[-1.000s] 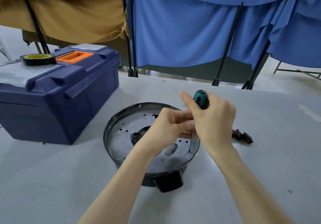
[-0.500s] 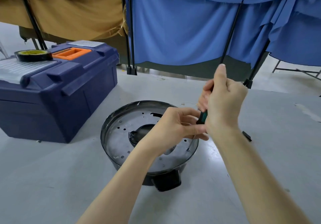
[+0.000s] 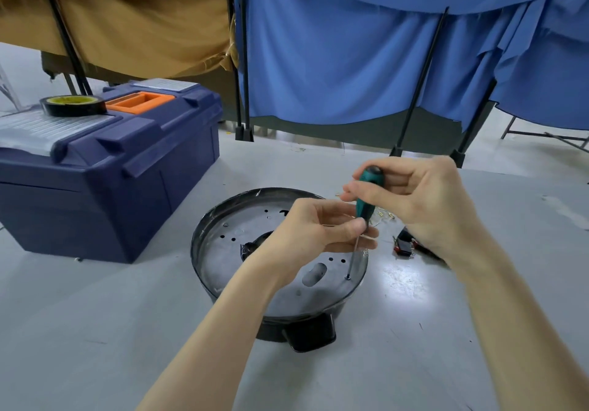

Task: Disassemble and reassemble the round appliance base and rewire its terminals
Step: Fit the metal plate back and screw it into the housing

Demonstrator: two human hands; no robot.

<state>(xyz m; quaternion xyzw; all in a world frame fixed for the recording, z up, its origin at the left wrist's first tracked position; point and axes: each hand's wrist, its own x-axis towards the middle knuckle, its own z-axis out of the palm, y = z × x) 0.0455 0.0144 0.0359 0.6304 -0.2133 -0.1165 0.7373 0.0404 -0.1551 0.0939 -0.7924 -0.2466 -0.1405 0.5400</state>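
Round base (image 3: pixel 220 253) sits ctr frame, a bit below the middle, on the grey surface (image 3: pixel 95 331). Its flat perforated metal plate faces up, and a black tab (image 3: pixel 310 334) sticks out of the near edge. The screwdriver (image 3: pixel 366 198) stands nearly upright over the right part of the plate, leaning slightly. Its thin shaft runs down and the tip sits in a small hole (image 3: pixel 348 277) near the plate's right rim, just right of an oval slot (image 3: pixel 314 273).

Your R hand (image 3: pixel 430 206) is right of ctr, above the base. Fingers are curled, w/ thumb and fingertips pinching the upper part of the green-and-black handle; the black cap pokes out above the index finger. Your L hand (image 3: pixel 315 229) comes in from btm ctr across the plate, fingers curled too. Its thumb and fingers pinch the screwdriver where handle meets shaft. Both forearms are bare.

Just right of the base, partly behind your R wrist, a small black-and-red part (image 3: pixel 404 245) lies on the surface; can't tell what it is. A few tiny pale bits lie btwn it and the rim, too small to ID.

Left of frame: dark blue toolbox (image 3: pixel 111 171), lid shut, orange inset on top, w/ a roll of black tape (image 3: pixel 72 105) lying flat on the lid at far left. It's well apart from the base. Top of frame: tan cloth (image 3: pixel 127 21) upper left, blue cloth (image 3: pixel 350 60) upper ctr and right, hung on black poles.
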